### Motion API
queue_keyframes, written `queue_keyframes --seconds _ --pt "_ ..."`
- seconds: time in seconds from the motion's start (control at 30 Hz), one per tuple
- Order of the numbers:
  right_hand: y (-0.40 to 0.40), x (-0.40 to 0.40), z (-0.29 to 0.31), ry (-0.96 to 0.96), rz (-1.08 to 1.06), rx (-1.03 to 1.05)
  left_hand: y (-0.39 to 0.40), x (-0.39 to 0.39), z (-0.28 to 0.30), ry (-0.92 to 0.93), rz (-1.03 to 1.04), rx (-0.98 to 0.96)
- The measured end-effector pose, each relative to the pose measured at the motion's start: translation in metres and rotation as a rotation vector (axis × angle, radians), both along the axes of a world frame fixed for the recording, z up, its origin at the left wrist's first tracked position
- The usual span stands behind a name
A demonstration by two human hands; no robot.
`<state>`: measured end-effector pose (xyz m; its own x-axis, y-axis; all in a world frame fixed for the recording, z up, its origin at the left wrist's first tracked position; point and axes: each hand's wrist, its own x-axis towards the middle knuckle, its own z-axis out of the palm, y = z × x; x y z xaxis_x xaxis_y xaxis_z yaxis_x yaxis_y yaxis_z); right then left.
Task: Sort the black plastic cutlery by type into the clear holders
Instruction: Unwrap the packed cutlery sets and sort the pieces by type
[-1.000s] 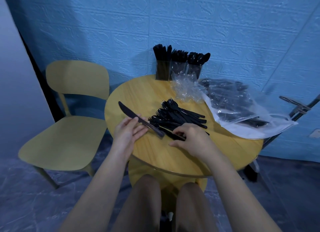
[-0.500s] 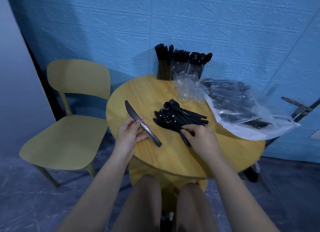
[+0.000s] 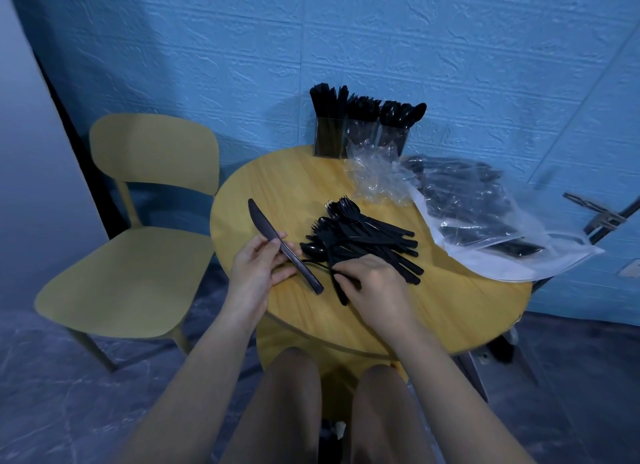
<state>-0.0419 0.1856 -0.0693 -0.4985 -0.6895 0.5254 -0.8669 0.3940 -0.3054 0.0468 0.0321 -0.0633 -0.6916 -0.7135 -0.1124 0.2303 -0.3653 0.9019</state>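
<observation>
My left hand (image 3: 258, 268) grips a black plastic knife (image 3: 282, 245) by its middle, blade pointing up and left over the round wooden table (image 3: 450, 301). A loose pile of black forks, spoons and knives (image 3: 367, 237) lies at the table's centre. My right hand (image 3: 375, 283) pinches the handle of one black piece (image 3: 337, 287) at the pile's near edge; I cannot tell its type. Three clear holders (image 3: 360, 134) stand at the table's far edge, filled with knives on the left, forks in the middle, spoons on the right.
A crumpled clear wrapper (image 3: 375, 178) lies in front of the holders. A large plastic bag of more black cutlery (image 3: 485, 218) covers the table's right side. A yellow chair (image 3: 138, 242) stands to the left. The blue wall is right behind the table.
My left hand lifted and turned the knife slightly, staying at the pile's left. My right hand shifted left along the pile's near edge and closed on one piece's handle.
</observation>
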Motion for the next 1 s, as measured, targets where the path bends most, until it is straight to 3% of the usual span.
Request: queue_keyframes --seconds 0.23,0.33,0.57,0.77,1.0 --pt "0.004 -0.009 0.001 -0.208 0.000 -0.065 -0.001 -0.002 -0.001 -0.020 -0.013 -0.030" --pt "0.011 -0.027 0.006 -0.119 -0.069 -0.056 -0.001 -0.002 -0.001 -0.014 -0.016 -0.040" --pt "0.001 -0.033 0.013 -0.097 -0.022 0.274 0.001 -0.002 0.000 -0.020 -0.018 -0.050" --pt "-0.005 -0.029 0.012 -0.067 -0.024 0.217 0.002 -0.001 0.001 -0.016 -0.033 -0.043" --pt "-0.003 -0.053 0.014 -0.094 -0.256 0.201 0.003 -0.001 0.003 -0.021 -0.051 -0.053"
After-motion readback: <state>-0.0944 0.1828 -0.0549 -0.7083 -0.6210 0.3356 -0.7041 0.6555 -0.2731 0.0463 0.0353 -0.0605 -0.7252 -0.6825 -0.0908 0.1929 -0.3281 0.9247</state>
